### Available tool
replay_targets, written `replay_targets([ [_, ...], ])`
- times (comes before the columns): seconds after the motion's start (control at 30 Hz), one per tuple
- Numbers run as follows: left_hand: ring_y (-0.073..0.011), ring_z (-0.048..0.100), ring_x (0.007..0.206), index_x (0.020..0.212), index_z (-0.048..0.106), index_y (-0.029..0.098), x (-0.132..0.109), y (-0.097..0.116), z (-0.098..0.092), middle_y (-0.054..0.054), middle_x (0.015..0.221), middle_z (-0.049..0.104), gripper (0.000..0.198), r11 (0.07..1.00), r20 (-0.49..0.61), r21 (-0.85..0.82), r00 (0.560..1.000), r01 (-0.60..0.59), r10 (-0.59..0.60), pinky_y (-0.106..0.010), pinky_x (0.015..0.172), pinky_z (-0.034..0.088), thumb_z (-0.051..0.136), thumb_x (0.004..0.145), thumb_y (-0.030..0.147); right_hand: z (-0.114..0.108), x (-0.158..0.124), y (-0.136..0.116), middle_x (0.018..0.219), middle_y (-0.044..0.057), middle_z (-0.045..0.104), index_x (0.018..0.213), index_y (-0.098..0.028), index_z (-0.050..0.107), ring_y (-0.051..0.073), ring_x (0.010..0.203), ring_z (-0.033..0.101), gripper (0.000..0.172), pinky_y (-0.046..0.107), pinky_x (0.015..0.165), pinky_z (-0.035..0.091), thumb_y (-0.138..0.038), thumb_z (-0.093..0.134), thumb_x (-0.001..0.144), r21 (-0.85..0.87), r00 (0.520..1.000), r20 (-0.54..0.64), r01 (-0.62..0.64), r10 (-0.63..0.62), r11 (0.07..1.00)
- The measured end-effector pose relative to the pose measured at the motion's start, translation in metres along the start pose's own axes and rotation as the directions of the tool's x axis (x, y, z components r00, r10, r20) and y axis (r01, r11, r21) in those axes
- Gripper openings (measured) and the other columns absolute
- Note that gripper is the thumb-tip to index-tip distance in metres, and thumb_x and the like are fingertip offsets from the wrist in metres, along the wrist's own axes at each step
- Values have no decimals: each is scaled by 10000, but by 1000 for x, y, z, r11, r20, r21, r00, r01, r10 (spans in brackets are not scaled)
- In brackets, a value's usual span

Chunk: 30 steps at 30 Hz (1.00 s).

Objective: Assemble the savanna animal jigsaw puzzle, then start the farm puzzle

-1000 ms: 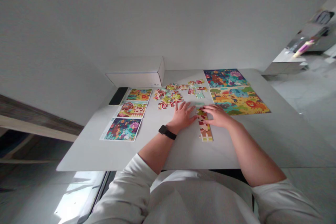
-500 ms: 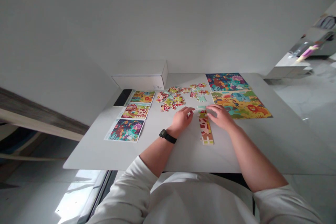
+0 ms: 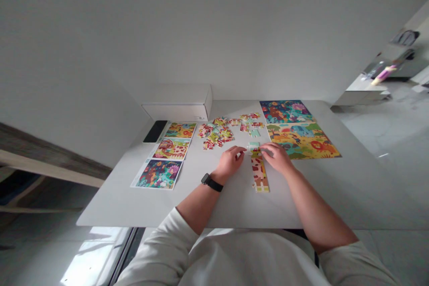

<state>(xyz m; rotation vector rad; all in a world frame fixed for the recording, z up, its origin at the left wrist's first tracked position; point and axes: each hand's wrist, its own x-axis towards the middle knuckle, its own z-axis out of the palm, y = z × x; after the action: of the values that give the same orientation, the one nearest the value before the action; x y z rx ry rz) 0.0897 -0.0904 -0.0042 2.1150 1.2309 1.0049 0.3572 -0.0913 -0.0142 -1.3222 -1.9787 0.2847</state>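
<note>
A narrow strip of joined puzzle pieces, red, cream and yellow, lies on the white table in front of me. A teal piece sits at its far end. My right hand rests to the right of the strip's far end, fingers bent and fingertips pressed on the top pieces. My left hand, with a black watch on the wrist, lies just left of the strip with its fingers curled inward; whether it holds anything is hidden.
A heap of loose puzzle pieces lies beyond my hands. Two finished puzzles lie at the far right. Three picture cards, a black phone and a white box are at the left and back.
My left hand went from lying flat to fingers curled and drew slightly back. My right hand stays at the strip's far end. The camera view shifted a little.
</note>
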Motion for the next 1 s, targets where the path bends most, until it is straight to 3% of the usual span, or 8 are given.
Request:
replay_targets([
  [0.17, -105, 622, 686, 1158, 792, 220, 1, -1, -2, -34, 1005, 765, 246, 1000, -11, -16, 1000, -2, 1, -251, 742, 549, 633, 991, 133, 0, 0, 1, 1107, 83, 808, 1076, -271, 809, 276, 1091, 747, 225, 467, 1032, 591, -244, 604, 989, 2, 999, -47, -2, 2, 1000],
  [0.3, -108, 648, 711, 1172, 777, 225, 9, -1, -18, -37, 1039, 779, 231, 999, -59, -35, 998, -6, 4, -246, 735, 559, 639, 1001, 155, -2, 1, 2, 1078, 89, 809, 1059, -265, 808, 280, 1059, 750, 219, 466, 1005, 599, -272, 598, 997, 7, 994, -109, -6, 7, 1000],
  [0.47, -128, 712, 789, 1200, 758, 236, 22, -12, -65, -40, 1134, 793, 236, 996, -136, 7, 987, 85, -83, -266, 797, 581, 674, 986, 183, -4, 2, 5, 1060, 91, 814, 1039, -267, 811, 288, 1036, 752, 232, 477, 987, 603, -331, 593, 995, 32, 992, -117, -34, 37, 999],
  [0.67, -213, 740, 948, 1298, 707, 243, 14, -53, -122, -62, 1213, 786, 345, 904, -216, 278, 938, 324, -270, -349, 914, 587, 710, 956, 201, -5, 2, 5, 1098, 85, 818, 1078, -289, 807, 299, 1077, 746, 258, 514, 1022, 594, -355, 567, 1009, 39, 993, -97, -70, 74, 997],
  [0.8, -298, 704, 1175, 1288, 717, 239, 1, -76, -127, -102, 1269, 764, 321, 825, -222, 427, 927, 371, -302, -428, 1066, 545, 709, 968, 268, -4, 4, 2, 1088, 84, 817, 1079, -299, 805, 300, 1067, 747, 263, 521, 1023, 599, -342, 556, 1006, 20, 990, -109, -86, 87, 996],
  [0.9, -340, 671, 1236, 1303, 735, 242, -6, -84, -121, -120, 1304, 749, 327, 777, -201, 502, 925, 381, -323, -474, 1105, 515, 684, 996, 343, -6, 8, -2, 1104, 92, 812, 1090, -287, 806, 301, 1085, 745, 271, 515, 1036, 596, -319, 550, 1008, -15, 992, -110, -62, 60, 998],
  [1.0, -354, 656, 1246, 1334, 740, 251, -8, -86, -117, -117, 1346, 733, 354, 768, -178, 521, 928, 372, -328, -495, 1110, 502, 665, 1016, 388, -9, 15, -10, 1137, 97, 807, 1114, -283, 812, 306, 1114, 740, 267, 514, 1050, 591, -302, 567, 1009, -50, 999, -39, -14, 12, 999],
])
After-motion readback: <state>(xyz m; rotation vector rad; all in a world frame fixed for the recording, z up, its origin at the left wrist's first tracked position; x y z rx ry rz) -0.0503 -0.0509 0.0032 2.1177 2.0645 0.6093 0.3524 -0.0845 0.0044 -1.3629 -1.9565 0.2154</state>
